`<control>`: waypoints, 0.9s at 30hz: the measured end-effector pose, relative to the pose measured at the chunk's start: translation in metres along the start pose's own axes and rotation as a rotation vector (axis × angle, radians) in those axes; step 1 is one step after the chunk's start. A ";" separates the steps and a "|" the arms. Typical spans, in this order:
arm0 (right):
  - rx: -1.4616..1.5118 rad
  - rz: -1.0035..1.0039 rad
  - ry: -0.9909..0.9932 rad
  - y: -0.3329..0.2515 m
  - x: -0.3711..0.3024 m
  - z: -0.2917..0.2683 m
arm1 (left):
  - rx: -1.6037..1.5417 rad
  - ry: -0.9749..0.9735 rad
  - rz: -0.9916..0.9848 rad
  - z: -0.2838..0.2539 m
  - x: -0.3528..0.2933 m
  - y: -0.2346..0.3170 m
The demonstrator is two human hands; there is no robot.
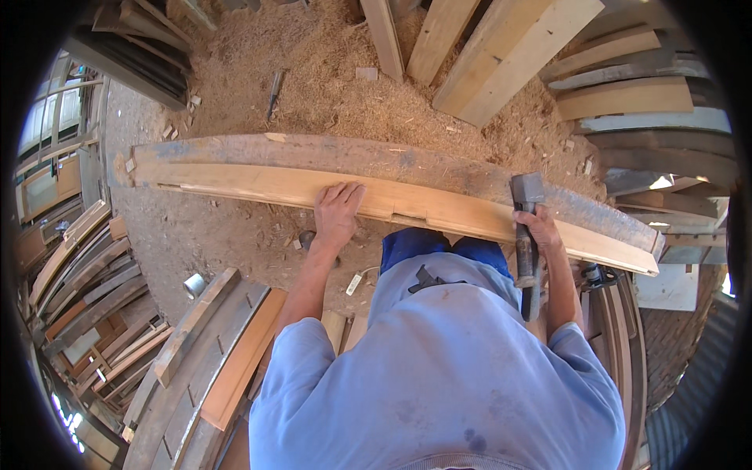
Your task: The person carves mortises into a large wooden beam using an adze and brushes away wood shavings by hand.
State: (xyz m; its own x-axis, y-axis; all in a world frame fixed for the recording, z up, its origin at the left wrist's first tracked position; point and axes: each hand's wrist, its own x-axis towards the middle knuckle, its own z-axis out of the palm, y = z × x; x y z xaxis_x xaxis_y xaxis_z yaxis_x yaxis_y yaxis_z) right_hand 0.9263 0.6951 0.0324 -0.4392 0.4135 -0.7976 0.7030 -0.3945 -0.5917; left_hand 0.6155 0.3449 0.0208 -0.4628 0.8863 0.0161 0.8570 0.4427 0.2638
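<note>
A long pale wooden board [462, 205] lies along the near side of a worn, thick plank bench [258, 149]. The board's near edge has a cut notch left of its middle. My left hand [338, 213] rests on the board with its fingers stretched out over the top, holding nothing. My right hand [540, 227] is closed around a hammer [528, 188], its blocky metal head up and its handle pointing back toward me. A second dark, long-handled tool [533, 301] lies alongside the hammer in the same grip; its working end is hidden.
Sawdust and shavings [329, 86] cover the ground beyond the bench, with a dark slim tool [275, 95] lying there. Planks [509, 55] lean at the far right. Stacked timber [94, 305] is at left, and a nail-studded beam [188, 384] is near left beside a white cup [194, 285].
</note>
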 end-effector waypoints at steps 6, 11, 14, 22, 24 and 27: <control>0.044 -0.030 -0.010 -0.002 0.007 -0.006 | 0.007 -0.079 -0.006 -0.009 0.009 0.000; 0.101 -0.103 0.092 -0.019 0.007 -0.007 | 0.053 -0.366 -0.033 -0.016 0.048 -0.008; 0.203 -0.134 0.114 -0.041 -0.007 -0.004 | 0.032 -0.374 -0.014 -0.014 0.059 -0.013; 0.490 -0.197 0.154 -0.068 -0.045 0.010 | -0.041 -0.437 0.031 -0.058 0.082 0.079; 0.522 -0.207 0.105 -0.072 -0.048 0.017 | -0.292 -0.205 0.241 -0.070 0.086 0.136; 0.501 -0.336 0.038 -0.064 -0.048 0.027 | -0.591 0.020 0.597 -0.083 0.098 0.215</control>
State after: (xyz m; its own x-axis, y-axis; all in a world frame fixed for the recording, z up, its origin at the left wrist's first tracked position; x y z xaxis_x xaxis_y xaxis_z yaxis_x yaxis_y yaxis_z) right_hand 0.8874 0.6782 0.1049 -0.5651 0.6078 -0.5580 0.1760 -0.5719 -0.8012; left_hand 0.7355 0.5153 0.1590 0.0219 0.9441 0.3290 0.7021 -0.2488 0.6672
